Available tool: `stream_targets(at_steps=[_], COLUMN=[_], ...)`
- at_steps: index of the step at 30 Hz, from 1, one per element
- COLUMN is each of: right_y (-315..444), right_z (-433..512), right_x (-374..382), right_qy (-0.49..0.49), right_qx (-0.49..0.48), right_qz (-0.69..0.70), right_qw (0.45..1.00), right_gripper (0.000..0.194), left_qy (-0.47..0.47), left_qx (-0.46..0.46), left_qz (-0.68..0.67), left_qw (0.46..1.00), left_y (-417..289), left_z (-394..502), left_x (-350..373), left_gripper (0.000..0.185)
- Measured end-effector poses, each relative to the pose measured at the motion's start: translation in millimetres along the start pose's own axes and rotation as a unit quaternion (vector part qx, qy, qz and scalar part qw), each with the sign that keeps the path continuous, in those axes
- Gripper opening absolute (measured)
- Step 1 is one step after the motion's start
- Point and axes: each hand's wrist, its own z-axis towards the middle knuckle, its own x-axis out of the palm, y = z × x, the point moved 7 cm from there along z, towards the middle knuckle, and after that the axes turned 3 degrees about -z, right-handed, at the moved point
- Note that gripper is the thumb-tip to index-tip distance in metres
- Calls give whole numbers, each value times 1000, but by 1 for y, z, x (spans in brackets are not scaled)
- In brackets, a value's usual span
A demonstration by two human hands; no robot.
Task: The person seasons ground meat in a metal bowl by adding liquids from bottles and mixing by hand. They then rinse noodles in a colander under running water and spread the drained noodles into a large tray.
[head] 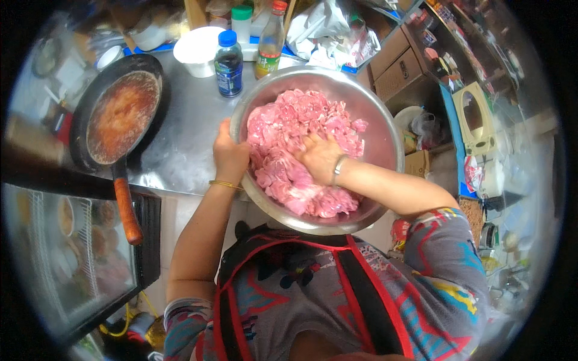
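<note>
A wide stainless steel bowl (381,122) sits at the front edge of the metal counter, tilted towards my body. Raw pink meat in thin slices (307,106) fills much of it. My left hand (229,151) grips the bowl's left rim. Inside the bowl, my right hand (319,158) presses into the middle of the meat. Its fingertips are sunk among the slices and partly hidden, so I cannot tell whether they are closed on any. The meat around this hand is slightly blurred.
A frying pan (122,117) with reddish-brown liquid stands left, its wooden handle (128,210) jutting past the counter edge (180,187). Behind the bowl are a blue-capped bottle (229,67), a red-capped glass bottle (270,43) and a white tub (198,49). A glass-topped display case (90,257) lies lower left.
</note>
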Motion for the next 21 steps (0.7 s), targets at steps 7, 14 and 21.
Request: stream_targets(at_steps=[7,14,21], right_y=[-36,33,-45], right_z=[21,39,-55], right_x=[-46,4,0], right_qy=[-82,-9,-71], right_qx=[-70,-92,-174], right_qz=[97,53,229], right_qw=[989,994,955], right_gripper=[70,46,42], left_qy=[-23,-28,17], left_qx=[16,28,5], left_qz=[25,-4,151], left_qw=[999,999,988], left_y=[-3,12,-14], left_z=[-1,10,8], left_x=[4,2,5], left_gripper=[49,50,47])
